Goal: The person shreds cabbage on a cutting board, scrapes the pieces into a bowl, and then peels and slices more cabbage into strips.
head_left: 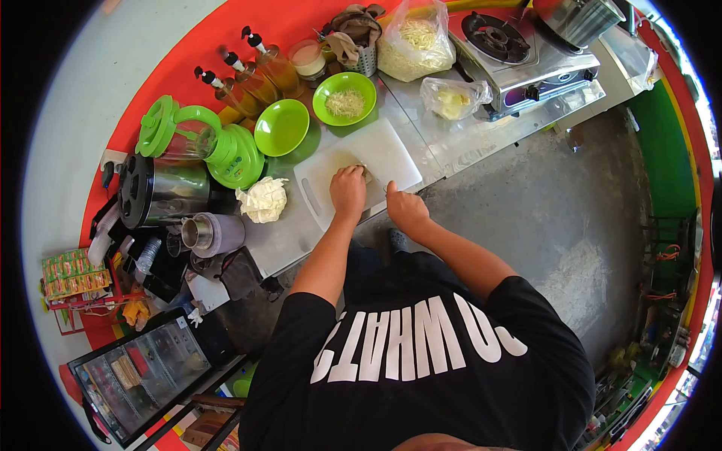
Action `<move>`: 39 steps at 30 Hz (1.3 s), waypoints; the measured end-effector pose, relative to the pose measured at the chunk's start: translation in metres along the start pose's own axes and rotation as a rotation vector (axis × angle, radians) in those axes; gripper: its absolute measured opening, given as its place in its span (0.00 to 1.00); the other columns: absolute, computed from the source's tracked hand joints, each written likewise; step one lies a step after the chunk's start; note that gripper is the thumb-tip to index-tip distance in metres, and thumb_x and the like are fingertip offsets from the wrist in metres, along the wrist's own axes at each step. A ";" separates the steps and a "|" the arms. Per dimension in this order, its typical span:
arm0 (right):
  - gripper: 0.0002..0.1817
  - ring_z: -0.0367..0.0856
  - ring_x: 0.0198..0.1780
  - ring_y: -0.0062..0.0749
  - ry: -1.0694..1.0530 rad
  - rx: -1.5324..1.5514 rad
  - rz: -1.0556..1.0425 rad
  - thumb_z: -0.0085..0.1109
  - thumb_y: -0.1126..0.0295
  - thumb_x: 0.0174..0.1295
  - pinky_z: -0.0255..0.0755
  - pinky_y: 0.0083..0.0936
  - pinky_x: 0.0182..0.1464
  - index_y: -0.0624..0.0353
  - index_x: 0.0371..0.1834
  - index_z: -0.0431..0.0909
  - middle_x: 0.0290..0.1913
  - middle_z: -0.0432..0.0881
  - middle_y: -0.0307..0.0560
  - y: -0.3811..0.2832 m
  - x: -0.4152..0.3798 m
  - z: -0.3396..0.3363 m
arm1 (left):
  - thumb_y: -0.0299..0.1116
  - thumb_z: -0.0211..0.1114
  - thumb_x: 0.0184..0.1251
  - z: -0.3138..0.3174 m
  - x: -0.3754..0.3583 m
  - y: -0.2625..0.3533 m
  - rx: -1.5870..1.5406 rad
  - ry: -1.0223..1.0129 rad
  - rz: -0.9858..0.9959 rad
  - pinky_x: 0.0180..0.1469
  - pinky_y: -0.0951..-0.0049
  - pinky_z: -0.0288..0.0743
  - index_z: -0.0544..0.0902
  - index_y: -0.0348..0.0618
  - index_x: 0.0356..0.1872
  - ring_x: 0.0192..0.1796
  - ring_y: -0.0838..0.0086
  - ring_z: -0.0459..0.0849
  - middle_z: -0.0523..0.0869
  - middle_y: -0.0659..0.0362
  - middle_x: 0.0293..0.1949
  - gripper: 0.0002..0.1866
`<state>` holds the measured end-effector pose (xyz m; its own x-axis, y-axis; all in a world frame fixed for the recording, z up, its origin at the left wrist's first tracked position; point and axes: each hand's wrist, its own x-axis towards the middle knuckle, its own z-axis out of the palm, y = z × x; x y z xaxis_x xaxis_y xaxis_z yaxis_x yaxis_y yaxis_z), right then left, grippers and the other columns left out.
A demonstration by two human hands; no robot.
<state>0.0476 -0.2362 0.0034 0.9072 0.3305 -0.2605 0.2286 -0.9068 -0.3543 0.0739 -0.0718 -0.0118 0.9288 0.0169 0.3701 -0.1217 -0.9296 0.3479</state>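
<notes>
one white board (391, 146) lay just nearer than a green bowl (368, 87) of shreds (345, 104). on it, the left hand (348, 192) pinched a small pale piece (367, 175); by its near edge, the right hand (407, 209) closed on what was probably a knife (388, 189). slicing seemed underway; the next stroke called for tucked left fingertips.

We had our left hand (348, 193) over the white board (387, 146); our right hand (407, 207) was near its edge; two green bowls (281, 128) sat beyond.
</notes>
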 end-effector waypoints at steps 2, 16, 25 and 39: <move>0.12 0.90 0.34 0.55 0.025 -0.002 -0.027 0.47 0.63 0.78 0.84 0.46 0.37 0.62 0.46 0.67 0.31 0.88 0.60 0.003 0.007 0.002 | 0.26 0.64 0.61 -0.003 0.000 0.000 0.001 -0.023 -0.005 0.50 0.61 0.80 0.89 0.42 0.34 0.46 0.61 0.86 0.90 0.57 0.39 0.06; 0.07 0.91 0.38 0.56 -0.044 -0.028 -0.044 0.47 0.69 0.76 0.84 0.46 0.41 0.63 0.47 0.67 0.34 0.88 0.64 -0.008 0.010 -0.032 | 0.27 0.65 0.62 -0.006 -0.001 -0.003 -0.061 -0.078 -0.092 0.53 0.60 0.81 0.90 0.41 0.39 0.49 0.58 0.87 0.90 0.55 0.41 0.08; 0.07 0.91 0.39 0.55 -0.085 -0.014 0.043 0.46 0.71 0.74 0.85 0.46 0.42 0.63 0.48 0.67 0.35 0.88 0.64 -0.013 0.007 -0.013 | 0.27 0.65 0.63 -0.010 0.000 -0.005 -0.078 -0.086 -0.054 0.51 0.60 0.81 0.89 0.42 0.41 0.47 0.58 0.87 0.90 0.57 0.44 0.08; 0.07 0.91 0.40 0.56 -0.071 -0.030 -0.018 0.46 0.71 0.74 0.85 0.45 0.41 0.63 0.47 0.68 0.35 0.88 0.64 -0.009 0.013 -0.014 | 0.29 0.65 0.64 -0.009 -0.003 -0.008 -0.123 -0.080 -0.108 0.51 0.61 0.82 0.90 0.43 0.41 0.50 0.58 0.88 0.90 0.57 0.48 0.09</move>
<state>0.0621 -0.2275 0.0159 0.8758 0.3635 -0.3175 0.2562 -0.9077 -0.3324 0.0691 -0.0612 -0.0083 0.9631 0.0803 0.2569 -0.0571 -0.8718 0.4865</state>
